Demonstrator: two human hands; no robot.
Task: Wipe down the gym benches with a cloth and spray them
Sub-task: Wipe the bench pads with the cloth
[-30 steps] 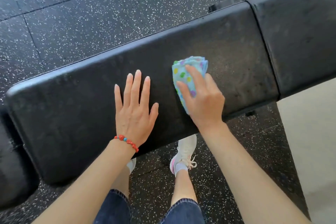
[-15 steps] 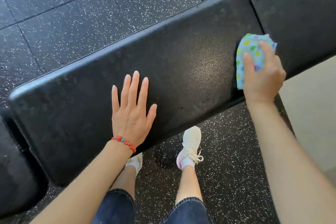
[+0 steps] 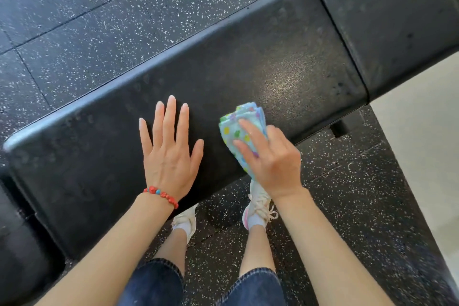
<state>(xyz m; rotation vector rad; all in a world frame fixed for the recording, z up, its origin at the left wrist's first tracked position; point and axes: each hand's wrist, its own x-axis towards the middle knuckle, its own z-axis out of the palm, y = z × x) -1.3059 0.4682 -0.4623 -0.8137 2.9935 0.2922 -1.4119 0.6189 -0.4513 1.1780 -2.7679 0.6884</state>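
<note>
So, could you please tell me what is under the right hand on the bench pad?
The folded dotted cloth lies under the right hand, pressed to the bench pad. The hand covers the cloth's near part.

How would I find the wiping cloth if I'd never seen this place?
Look at the long black bench pad crossing the speckled floor. Two hands rest on it; the right hand presses a folded cloth near the front edge. It is pale blue with coloured dots, the only bright thing on the pad.
</note>
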